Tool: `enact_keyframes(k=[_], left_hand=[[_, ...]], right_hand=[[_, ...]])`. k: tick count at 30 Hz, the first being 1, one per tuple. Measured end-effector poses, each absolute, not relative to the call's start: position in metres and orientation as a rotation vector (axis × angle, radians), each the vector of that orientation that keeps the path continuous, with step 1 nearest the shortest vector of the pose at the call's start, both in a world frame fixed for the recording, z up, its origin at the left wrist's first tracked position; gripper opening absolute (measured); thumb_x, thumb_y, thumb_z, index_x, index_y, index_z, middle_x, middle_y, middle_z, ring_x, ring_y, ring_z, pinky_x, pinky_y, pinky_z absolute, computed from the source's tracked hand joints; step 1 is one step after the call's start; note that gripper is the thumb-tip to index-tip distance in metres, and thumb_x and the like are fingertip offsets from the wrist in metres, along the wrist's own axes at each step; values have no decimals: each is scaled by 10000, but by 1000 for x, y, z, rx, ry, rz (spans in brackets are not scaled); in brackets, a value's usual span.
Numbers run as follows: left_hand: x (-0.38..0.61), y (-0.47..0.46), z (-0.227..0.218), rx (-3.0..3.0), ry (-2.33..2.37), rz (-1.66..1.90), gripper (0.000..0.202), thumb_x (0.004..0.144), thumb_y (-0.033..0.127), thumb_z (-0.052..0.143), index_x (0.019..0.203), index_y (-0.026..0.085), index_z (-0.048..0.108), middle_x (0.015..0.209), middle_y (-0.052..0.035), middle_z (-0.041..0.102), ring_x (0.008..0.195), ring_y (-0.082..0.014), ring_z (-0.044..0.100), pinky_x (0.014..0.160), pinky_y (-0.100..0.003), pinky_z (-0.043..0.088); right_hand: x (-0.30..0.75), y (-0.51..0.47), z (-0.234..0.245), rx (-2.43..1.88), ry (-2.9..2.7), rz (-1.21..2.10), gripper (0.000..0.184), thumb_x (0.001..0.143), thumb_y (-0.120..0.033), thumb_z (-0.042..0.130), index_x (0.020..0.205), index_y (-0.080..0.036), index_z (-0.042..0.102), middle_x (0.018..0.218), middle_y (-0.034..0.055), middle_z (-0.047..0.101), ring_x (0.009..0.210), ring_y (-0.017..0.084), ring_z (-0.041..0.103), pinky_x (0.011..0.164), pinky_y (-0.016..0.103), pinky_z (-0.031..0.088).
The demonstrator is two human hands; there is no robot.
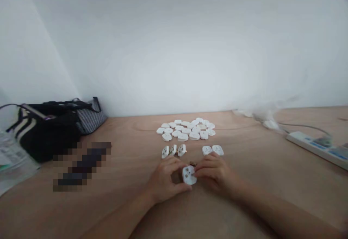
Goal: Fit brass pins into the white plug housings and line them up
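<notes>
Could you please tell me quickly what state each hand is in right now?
Left hand: closed, holding a white plastic plug.
Right hand: closed, holding the same plug.

A plain indoor workspace: a plywood desk [244, 152] against a white wall [174, 50], with a power strip [312, 148].

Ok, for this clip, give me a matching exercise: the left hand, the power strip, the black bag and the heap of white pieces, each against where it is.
Things:
1. left hand
2. power strip
3. black bag
4. heap of white plastic pieces

Places:
A. far right
B. far left
C. middle, beyond the hands
D. on a white plastic piece

Pairs: 1-D, 2-A, 3-B, 4-C
</notes>
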State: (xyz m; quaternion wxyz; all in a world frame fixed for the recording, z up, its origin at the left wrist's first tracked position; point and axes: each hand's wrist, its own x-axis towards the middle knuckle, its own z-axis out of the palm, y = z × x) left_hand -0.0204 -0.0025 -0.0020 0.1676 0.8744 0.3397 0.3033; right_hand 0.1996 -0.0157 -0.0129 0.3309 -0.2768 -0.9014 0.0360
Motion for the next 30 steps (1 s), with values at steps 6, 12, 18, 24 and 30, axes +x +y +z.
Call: enact_keyframes(k=[6, 12, 18, 24, 30], left_hand=[[-20, -4, -2, 2495, 959, 880, 418, 604, 392, 782, 961, 207, 666, 914, -53, 657, 871, -232, 576, 796, -349, 454], [-20, -4, -1, 2449, 973, 877, 405, 629, 388, 771, 978, 213, 664, 930, -55, 657, 882, -232, 574, 802, -343, 451], [-20, -3, -3, 2368, 985, 908, 402, 641, 370, 769, 993, 208, 664, 962, -56, 655, 908, -232, 574, 824, -349, 446], [-18, -4, -6, 2312, 972, 928, 423, 605, 382, 797, 977, 212, 687, 908, -46, 654, 867, -218, 583, 785, -321, 457], [-17, -3, -8, 2246, 1036, 901, 456, 661, 380, 758, 1070, 217, 638, 977, -48, 655, 915, -222, 592, 823, -331, 461]], right_hand=[[197, -20, -8, -679, -2416, 25, 239, 867, -135, 451, 944, -259, 640, 996, 13, 704, 994, 183, 583, 837, 359, 356], [199, -27, 2, -798, -2363, 123, 264, 869, -204, 473, 1129, -216, 520, 1115, 77, 626, 1027, 195, 551, 967, 408, 282], [202, -22, -2, -890, -2312, 272, 558, 772, -457, 627, 1256, -243, 452, 1209, 99, 571, 1092, 269, 497, 946, 456, 294], [193, -15, -15, -991, -2120, 670, 502, 620, -481, 753, 1043, -237, 638, 977, 60, 658, 976, 275, 564, 931, 496, 343], [184, -9, -30, -826, -1719, 1199, 486, 605, -397, 776, 986, -170, 576, 930, 61, 668, 841, 216, 647, 752, 354, 516]])
